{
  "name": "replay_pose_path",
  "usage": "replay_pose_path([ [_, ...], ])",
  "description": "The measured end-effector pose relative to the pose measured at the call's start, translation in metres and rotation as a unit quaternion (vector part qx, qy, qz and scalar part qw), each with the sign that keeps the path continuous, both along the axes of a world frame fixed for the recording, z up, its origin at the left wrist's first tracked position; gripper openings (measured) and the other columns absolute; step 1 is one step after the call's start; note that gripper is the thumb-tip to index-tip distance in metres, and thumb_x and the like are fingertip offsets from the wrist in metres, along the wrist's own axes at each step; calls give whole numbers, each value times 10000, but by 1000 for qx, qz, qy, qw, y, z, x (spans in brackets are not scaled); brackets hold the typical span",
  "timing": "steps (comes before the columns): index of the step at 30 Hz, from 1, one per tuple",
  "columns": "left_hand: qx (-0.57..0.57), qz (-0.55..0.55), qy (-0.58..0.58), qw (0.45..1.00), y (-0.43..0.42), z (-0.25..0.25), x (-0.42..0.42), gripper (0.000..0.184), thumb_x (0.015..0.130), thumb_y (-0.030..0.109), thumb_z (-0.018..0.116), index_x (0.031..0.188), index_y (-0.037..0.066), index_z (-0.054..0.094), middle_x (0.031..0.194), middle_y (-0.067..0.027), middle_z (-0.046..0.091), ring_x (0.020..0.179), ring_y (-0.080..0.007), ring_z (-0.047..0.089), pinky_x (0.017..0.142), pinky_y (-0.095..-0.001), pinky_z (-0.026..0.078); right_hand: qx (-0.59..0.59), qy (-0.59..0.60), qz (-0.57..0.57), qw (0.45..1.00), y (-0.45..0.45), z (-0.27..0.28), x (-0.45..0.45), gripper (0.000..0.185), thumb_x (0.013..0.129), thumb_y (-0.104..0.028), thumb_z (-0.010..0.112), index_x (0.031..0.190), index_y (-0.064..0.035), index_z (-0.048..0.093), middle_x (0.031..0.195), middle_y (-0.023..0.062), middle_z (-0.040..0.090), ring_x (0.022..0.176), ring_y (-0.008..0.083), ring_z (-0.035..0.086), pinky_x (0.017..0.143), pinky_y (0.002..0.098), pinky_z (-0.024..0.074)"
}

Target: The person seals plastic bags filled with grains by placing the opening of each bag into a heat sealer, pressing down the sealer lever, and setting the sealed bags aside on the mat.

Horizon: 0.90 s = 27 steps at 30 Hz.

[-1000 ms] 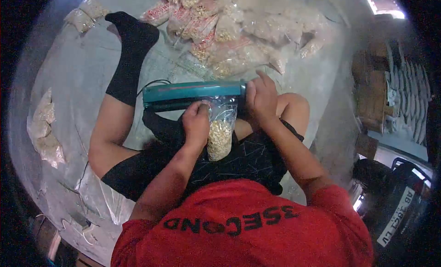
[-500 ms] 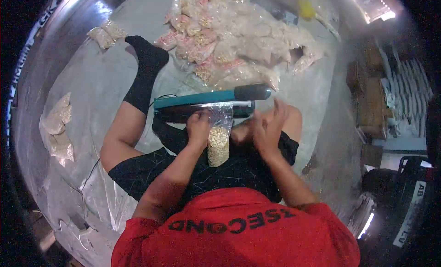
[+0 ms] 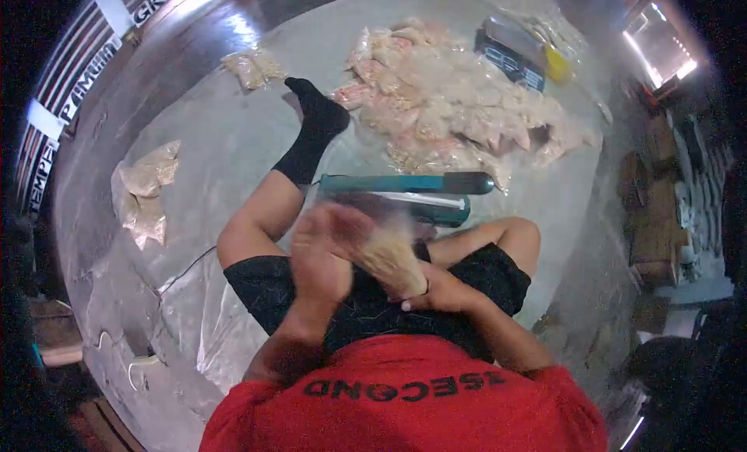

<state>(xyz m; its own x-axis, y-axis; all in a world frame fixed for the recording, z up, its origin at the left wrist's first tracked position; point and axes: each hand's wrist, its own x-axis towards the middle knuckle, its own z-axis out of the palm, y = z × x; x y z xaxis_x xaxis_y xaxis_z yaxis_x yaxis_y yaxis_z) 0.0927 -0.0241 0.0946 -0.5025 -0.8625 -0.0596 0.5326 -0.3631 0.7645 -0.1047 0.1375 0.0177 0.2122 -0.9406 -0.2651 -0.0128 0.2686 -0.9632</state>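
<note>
A clear plastic bag of pale, nut-like pieces point(image 3: 393, 264) is tilted above my lap, blurred by motion. My right hand point(image 3: 442, 290) is closed around its lower end, thumb on the near side. Beside its upper end is my left hand point(image 3: 331, 238), raised with the palm showing; its fingers are smeared by motion. Beyond my hands lies a teal bag sealer point(image 3: 389, 183) with a black handle end, its arm raised from the base point(image 3: 447, 211).
A large heap of filled bags point(image 3: 451, 102) lies beyond the sealer. More bags point(image 3: 144, 191) lie at the left, others point(image 3: 253, 68) past my foot. A dark box point(image 3: 510, 55) stands behind the heap, and cartons point(image 3: 654, 211) at the right.
The bag has come away from the sealer and tilted nearer my body. My right hand has left the sealer's handle side and closed on the bag's bottom. The sealer's arm has risen.
</note>
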Motion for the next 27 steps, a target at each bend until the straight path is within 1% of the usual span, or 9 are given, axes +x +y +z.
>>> replay_pose_path([
  [4, 276, -20, 103, 956, 1, -60, 32, 960, 902, 804, 405, 1498, 53, 378, 1467, -158, 496, 1346, -337, 480, 1156, -485, 355, 81, 14, -21, 996, -19, 72, 48, 333, 905, -309, 756, 1085, -47, 661, 879, 64, 704, 800, 162, 674, 740, 341, 559],
  [7, 448, -76, 81, 887, 31, -77, 47, 913, 936, 734, 427, 1438, -29, 457, 1338, -253, 589, 1185, -389, 607, 1050, -501, 473, 128, -81, -14, 988, -20, 114, 67, 291, 945, -334, 715, 973, -49, 666, 699, 28, 676, 567, 86, 619, 537, 255, 507],
  [11, 257, -195, -40, 946, -44, -79, 67, 510, 1028, 395, 492, 1307, -25, 568, 1102, -215, 687, 1009, -336, 680, 932, -440, 549, 18, 1, 43, 999, -3, 127, 30, 365, 970, -327, 691, 1132, -1, 664, 918, 68, 718, 818, 120, 672, 732, 304, 552],
  [12, -94, -172, -283, 939, -63, -23, 60, 458, 1030, 350, 494, 1294, -16, 573, 1097, -194, 684, 1002, -307, 681, 923, -428, 555, 57, -59, -28, 996, 1, 143, 5, 393, 976, -289, 688, 1236, -1, 627, 1043, 81, 721, 935, 130, 663, 823, 322, 545],
  [16, -100, 85, -234, 963, -236, 24, 75, 364, 987, 234, 622, 1290, 33, 602, 1255, -139, 652, 1109, -260, 656, 887, -398, 567, -105, 24, -447, 888, -5, 85, -134, 263, 965, -243, 665, 1111, -26, 689, 906, 57, 721, 750, 144, 656, 679, 312, 557],
  [19, -280, 203, -359, 867, -334, 32, 63, 381, 962, 192, 655, 1291, 7, 601, 1278, -147, 645, 1128, -264, 648, 892, -399, 562, 75, 85, -576, 810, -16, -11, -275, 282, 913, -265, 686, 1040, -14, 693, 876, 100, 724, 783, 208, 686, 696, 348, 556],
  [23, -469, 307, -591, 580, -401, -19, 50, 420, 942, 177, 669, 1287, -53, 603, 1262, -173, 657, 1107, -267, 653, 890, -370, 548, 134, 430, -608, 654, -5, -107, -392, 324, 861, -119, 641, 1181, -64, 644, 1153, 215, 668, 1072, 409, 637, 923, 466, 511],
  [25, -384, 261, -590, 661, -416, -66, 53, 424, 943, 164, 658, 1305, -49, 596, 1289, -181, 648, 1124, -272, 650, 924, -371, 532, 38, 537, -608, 584, 2, -94, -393, 271, 870, -9, 558, 1128, -44, 634, 1108, 261, 653, 1050, 381, 634, 943, 426, 482],
  [27, -324, 211, -575, 721, -390, -87, 63, 413, 949, 137, 632, 1319, -44, 592, 1312, -189, 641, 1144, -282, 646, 979, -374, 505, 41, 515, -560, 647, 2, -116, -426, 416, 838, -105, 639, 1254, -92, 623, 1336, 201, 562, 1246, 374, 528, 1049, 443, 443],
])
